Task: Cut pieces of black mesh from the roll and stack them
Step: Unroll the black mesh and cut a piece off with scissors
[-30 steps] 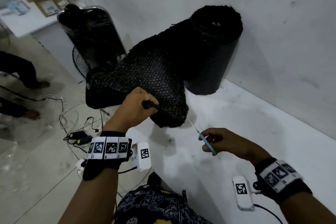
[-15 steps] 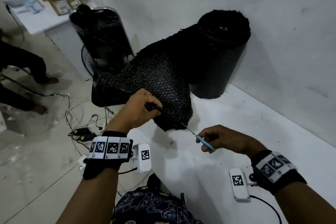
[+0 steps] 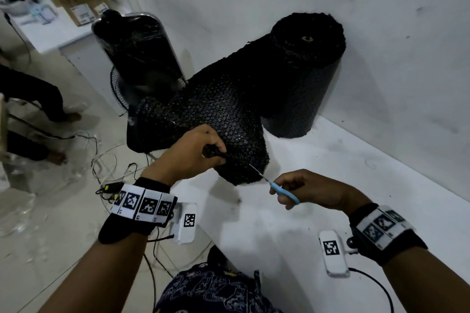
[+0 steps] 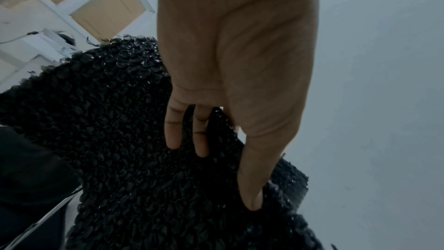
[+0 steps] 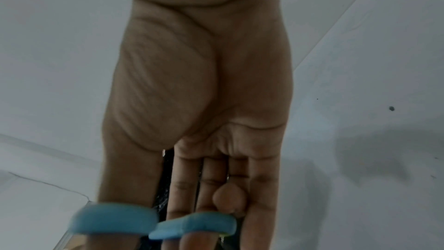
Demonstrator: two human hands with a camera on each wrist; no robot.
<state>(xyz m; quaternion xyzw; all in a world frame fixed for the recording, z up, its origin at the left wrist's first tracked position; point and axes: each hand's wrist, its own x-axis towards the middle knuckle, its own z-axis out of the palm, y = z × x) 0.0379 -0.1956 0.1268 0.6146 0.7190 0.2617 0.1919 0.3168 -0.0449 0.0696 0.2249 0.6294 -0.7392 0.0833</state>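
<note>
Left hand (image 3: 195, 154) gripping the near edge of the black mesh sheet (image 3: 218, 114), thumb on top and fingers curled beneath, pulling it off the upright roll (image 3: 302, 71) standing on the white table (image 3: 318, 185) against the wall. Right hand (image 3: 309, 189) closed through the blue handles of the scissors (image 3: 276, 187), blades narrow and reaching into the mesh edge just beside the left thumb. Best done keeping the sheet taut, cutting straight across in short bites, steering clear of the holding fingers. No stack of cut pieces visible yet.
</note>
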